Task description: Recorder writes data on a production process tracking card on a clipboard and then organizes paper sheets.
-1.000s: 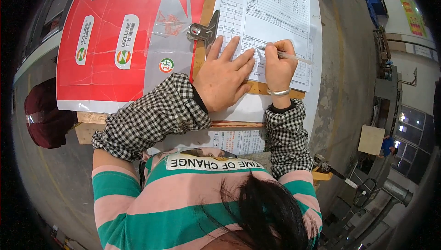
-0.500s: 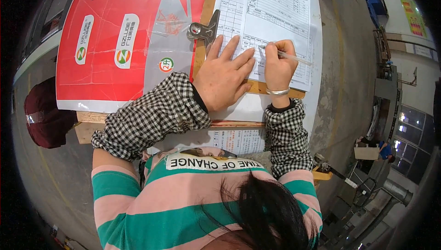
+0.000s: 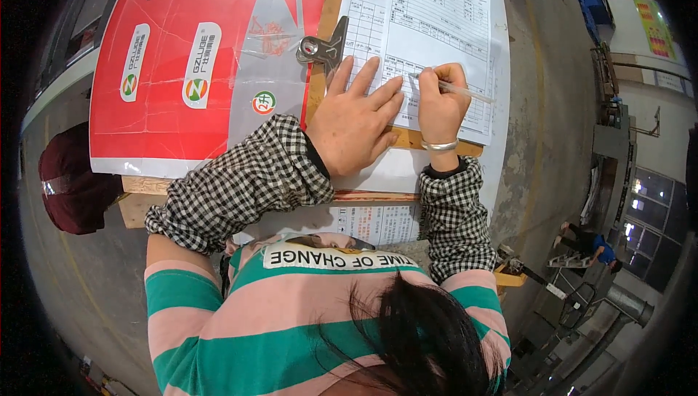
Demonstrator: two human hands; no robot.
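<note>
My right hand [image 3: 442,109] pinches a slim clear pen [image 3: 469,93], its tip at the table rows of a printed form [image 3: 443,21]. Spread flat beside it, my left hand [image 3: 356,120] presses on the lower papers with its fingers apart. The form and a second gridded sheet [image 3: 361,14] lie on a brown clipboard [image 3: 314,101], whose metal clip [image 3: 320,48] sits at its left edge. Checked sleeve covers reach up both forearms, and a silver bangle [image 3: 440,146] circles my right wrist.
Under the clipboard, a red and grey printed sheet [image 3: 163,130] covers the wooden-edged table. A dark red covered object [image 3: 73,178] stands at the left. Far right, a person in blue [image 3: 602,249] is near machinery [image 3: 582,323].
My hands hold nearly the same pose, pen still on the form. In the right background, the person in blue has shifted, and the pale box seen there before no longer shows.
</note>
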